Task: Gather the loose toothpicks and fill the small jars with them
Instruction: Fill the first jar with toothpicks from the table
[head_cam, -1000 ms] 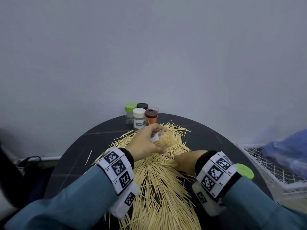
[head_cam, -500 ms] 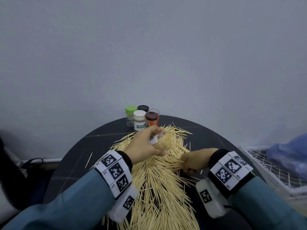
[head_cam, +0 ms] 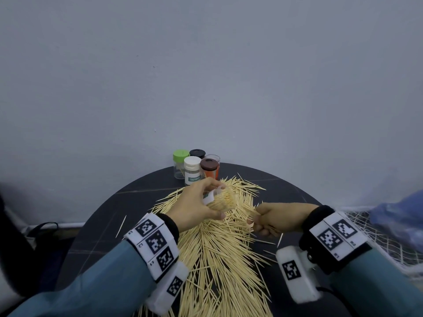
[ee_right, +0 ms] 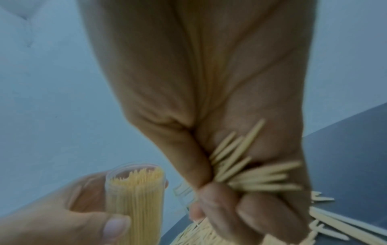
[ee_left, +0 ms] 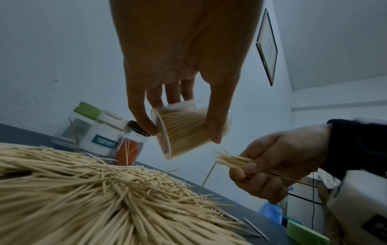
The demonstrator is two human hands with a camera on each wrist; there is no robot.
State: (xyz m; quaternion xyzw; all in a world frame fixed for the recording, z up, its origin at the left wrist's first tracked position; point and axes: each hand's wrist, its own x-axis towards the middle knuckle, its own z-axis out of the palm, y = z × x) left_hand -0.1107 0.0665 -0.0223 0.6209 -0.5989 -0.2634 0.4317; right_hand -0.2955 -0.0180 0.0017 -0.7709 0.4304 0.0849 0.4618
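My left hand point(head_cam: 194, 208) grips a clear jar point(ee_left: 184, 131) packed with toothpicks, tilted, mouth facing my right hand point(head_cam: 278, 219), whose curled fingers clutch a toothpick bundle point(ee_left: 232, 161) just beside it. Beneath both spreads the loose pile point(head_cam: 219, 259); capped jars point(head_cam: 194, 165) stand beyond.

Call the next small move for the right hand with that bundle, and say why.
Probably bring the right hand up and left to feed its toothpick bundle into the open jar. The left hand holds that jar tilted, mouth toward the bundle, clear of the pile. The jar looks nearly packed, so only part may fit; ease it in.
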